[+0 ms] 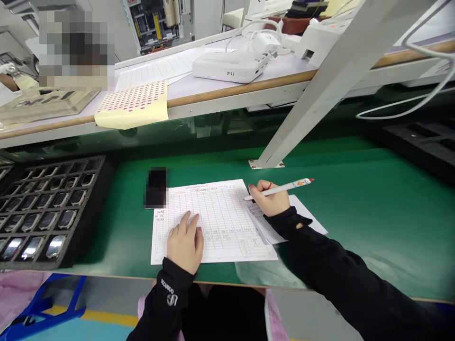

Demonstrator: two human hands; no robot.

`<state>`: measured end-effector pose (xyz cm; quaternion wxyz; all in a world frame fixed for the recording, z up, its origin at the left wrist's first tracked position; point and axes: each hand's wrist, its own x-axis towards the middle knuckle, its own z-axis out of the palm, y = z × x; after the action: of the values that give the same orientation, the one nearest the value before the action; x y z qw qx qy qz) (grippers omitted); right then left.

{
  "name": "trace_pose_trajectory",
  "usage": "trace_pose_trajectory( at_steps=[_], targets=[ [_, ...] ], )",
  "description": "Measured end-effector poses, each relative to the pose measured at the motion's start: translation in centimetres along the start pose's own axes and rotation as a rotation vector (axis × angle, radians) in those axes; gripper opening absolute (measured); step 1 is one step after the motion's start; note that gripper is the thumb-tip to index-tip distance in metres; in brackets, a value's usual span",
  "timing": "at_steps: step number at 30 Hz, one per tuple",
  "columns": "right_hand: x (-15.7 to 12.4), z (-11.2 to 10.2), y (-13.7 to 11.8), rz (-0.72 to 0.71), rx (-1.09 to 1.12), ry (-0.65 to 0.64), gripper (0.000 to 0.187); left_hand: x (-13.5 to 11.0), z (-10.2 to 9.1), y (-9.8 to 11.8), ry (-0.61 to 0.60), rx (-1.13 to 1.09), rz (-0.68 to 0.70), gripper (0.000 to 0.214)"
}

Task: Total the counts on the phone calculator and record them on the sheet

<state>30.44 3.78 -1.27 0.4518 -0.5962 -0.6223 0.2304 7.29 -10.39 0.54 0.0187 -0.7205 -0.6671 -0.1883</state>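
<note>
A printed form sheet [216,213] with a ruled grid lies on the green bench mat [355,199]. My left hand [185,241] rests flat on the sheet's lower left part, fingers stretched out. My right hand [270,199] is closed around a white pen [284,188] with a red cap end, its tip touching the sheet's right edge. A second, smaller paper [305,218] lies under my right wrist. Both arms wear black sleeves.
A black tray [95,208] with several shiny small parts sits at the left. A blurred dark object [156,187] lies by the sheet's top left corner. A raised shelf [249,90] holds a sticker sheet [133,104], a white device [227,66] and cables. A slanted white frame post [313,90] stands behind the paper.
</note>
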Motion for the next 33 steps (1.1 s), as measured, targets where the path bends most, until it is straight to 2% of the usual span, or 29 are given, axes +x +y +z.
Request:
trace_pose_trajectory(
  at_steps=[13,23,33],
  targets=[
    [-0.17,0.26,0.18,-0.082,-0.033,0.002,0.040,0.14,-0.04,0.12,-0.004,-0.006,-0.005,0.034],
    [-0.12,0.20,0.49,-0.052,-0.057,-0.002,0.038,0.14,-0.13,0.16,-0.007,0.001,-0.003,0.035],
    [-0.41,0.11,-0.38,-0.052,-0.044,0.009,0.038,0.06,-0.27,0.14,-0.018,-0.008,-0.009,0.035]
  ],
)
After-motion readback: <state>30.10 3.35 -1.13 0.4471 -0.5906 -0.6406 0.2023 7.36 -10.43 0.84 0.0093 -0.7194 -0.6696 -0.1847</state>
